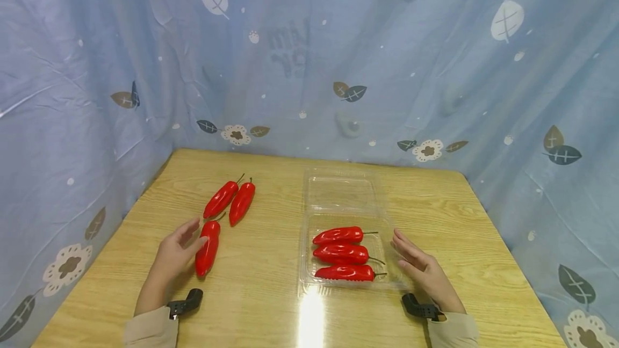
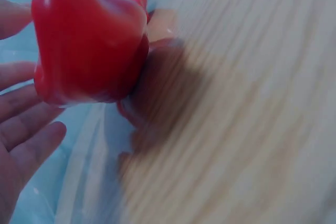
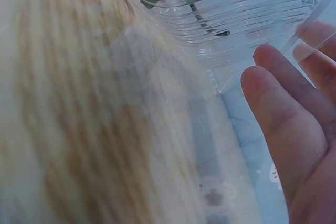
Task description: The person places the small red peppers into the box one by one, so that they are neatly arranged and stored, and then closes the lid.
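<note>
Beside the nearest loose red chili pepper [image 1: 207, 248] on the left is my left hand [image 1: 176, 248], its thumb at the pepper's edge. In the left wrist view that pepper [image 2: 86, 40] looms large, with the fingers [image 2: 34, 145] spread apart beside it; whether they touch it I cannot tell. A clear plastic clamshell box [image 1: 306, 251] lies unfolded, with three red chili peppers [image 1: 340, 254] side by side in its base, stems pointing right. My right hand [image 1: 423, 270] is at the box's right side, fingers extended; the right wrist view shows the fingers [image 3: 283, 108] near the ribbed clear wall [image 3: 252, 14].
Two more red chili peppers [image 1: 242, 204] lie farther back on the left, close together. The box's lid [image 1: 343, 192] lies flat toward the back. A blue patterned curtain [image 1: 309, 69] surrounds the wooden table [image 1: 271, 305] at the back and sides.
</note>
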The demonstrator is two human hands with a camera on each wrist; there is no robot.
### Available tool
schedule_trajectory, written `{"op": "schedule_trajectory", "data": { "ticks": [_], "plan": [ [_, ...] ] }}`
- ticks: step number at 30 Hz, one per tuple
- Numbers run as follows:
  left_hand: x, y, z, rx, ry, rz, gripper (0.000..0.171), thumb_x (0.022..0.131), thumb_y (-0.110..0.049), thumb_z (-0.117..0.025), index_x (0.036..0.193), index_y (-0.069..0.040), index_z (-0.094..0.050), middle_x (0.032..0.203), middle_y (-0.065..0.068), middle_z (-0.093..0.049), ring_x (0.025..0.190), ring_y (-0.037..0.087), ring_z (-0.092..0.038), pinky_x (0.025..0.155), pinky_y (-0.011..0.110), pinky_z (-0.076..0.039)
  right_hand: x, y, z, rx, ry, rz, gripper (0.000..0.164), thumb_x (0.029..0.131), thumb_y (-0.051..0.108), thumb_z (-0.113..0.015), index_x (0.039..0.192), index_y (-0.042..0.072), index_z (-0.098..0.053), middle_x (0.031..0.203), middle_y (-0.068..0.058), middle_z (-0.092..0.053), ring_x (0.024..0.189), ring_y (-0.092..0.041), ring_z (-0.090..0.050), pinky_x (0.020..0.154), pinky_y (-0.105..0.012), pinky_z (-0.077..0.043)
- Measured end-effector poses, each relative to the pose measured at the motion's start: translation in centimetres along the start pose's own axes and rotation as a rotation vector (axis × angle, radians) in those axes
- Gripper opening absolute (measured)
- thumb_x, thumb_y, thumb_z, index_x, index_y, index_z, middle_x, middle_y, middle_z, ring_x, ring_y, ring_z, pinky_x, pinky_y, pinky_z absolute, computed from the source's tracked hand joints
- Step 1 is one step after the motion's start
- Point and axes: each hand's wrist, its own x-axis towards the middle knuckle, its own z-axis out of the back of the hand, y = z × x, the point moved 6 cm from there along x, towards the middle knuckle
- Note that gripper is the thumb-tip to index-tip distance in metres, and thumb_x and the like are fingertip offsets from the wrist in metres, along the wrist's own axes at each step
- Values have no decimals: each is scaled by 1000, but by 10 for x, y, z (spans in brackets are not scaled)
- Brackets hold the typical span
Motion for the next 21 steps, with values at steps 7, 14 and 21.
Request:
{"op": "schedule_trajectory", "data": {
  "ticks": [7,14,21],
  "plan": [
    [-3,3,-6,27,24,54,68,92,-34,-60,142,5,-35,140,29,-43,128,44,-43,104,51,-36,0,-2,0,14,0,-25,51,96,-7,-43,144,-12,-25,158,-18,-10,136,-1,-35,101,-17,-41],
    [-2,0,-13,56,49,37,69,92,-35,-61,141,7,-35,140,29,-43,127,45,-43,104,52,-37,0,-4,2,25,2,-37,52,97,-5,-43,144,-11,-24,158,-16,-10,136,-1,-35,101,-18,-41],
    [-2,2,-17,84,58,42,72,91,-36,-62,143,5,-34,138,29,-45,123,45,-47,99,55,-43,0,-4,0,8,7,-38,52,97,-6,-43,145,-10,-24,158,-18,-9,135,0,-35,100,-16,-42]
  ]
}}
